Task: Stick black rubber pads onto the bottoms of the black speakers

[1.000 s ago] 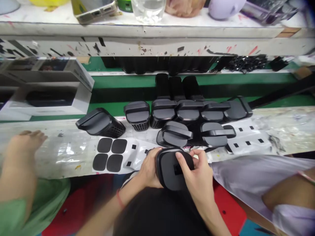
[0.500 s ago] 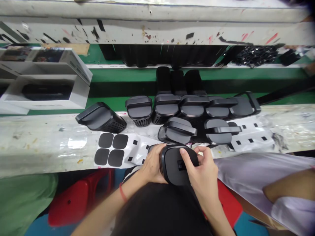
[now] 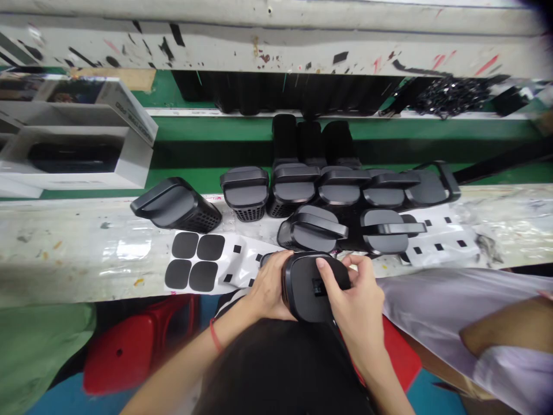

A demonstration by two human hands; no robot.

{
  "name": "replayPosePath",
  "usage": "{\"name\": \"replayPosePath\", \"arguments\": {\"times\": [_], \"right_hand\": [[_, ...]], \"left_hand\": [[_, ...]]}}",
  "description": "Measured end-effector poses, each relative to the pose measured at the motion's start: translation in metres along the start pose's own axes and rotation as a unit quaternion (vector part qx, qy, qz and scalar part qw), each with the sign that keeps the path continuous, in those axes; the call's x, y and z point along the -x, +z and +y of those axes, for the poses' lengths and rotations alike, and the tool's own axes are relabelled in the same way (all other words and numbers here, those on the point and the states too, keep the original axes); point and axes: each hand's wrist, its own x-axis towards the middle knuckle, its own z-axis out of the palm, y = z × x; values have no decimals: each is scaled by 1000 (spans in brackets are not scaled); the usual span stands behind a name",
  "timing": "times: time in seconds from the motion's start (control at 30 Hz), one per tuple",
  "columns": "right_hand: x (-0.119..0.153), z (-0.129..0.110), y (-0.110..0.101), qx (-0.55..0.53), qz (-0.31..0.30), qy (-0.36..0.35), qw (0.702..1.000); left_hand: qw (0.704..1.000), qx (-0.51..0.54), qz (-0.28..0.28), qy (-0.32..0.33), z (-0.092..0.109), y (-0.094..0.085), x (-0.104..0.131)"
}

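Observation:
My left hand (image 3: 271, 289) is wrapped round the side of a black housing (image 3: 305, 305) that has a rounded-square end face. On this face lies a dark flat pad with a small rectangular opening near its middle. My right hand (image 3: 356, 300) presses its thumb on the pad, while its fingers curl at the housing's right edge. Left of my hands, a white backing sheet (image 3: 233, 276) carries several rounded-square dark pads (image 3: 203, 276) and small black squares. Just beyond my hands stand several similar black housings with handles (image 3: 313, 225), some with perforated sides.
White open boxes (image 3: 133, 167) stand at the far left. Another sheet with black squares (image 3: 444, 236) lies to the right. A pile of shiny black parts (image 3: 451, 95) sits at the back right. People in green (image 3: 38, 346) and pale purple (image 3: 432, 311) clothing flank me.
The view has shifted slightly. Both hands keep the same hold on the housing, and my right thumb stays on the pad.

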Motion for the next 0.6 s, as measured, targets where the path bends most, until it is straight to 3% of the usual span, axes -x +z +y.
{"name": "replayPosePath", "arguments": {"times": [0.6], "right_hand": [[1, 3, 3, 4, 26, -17, 999]], "left_hand": [[1000, 19, -10, -7, 0, 1, 0]]}}
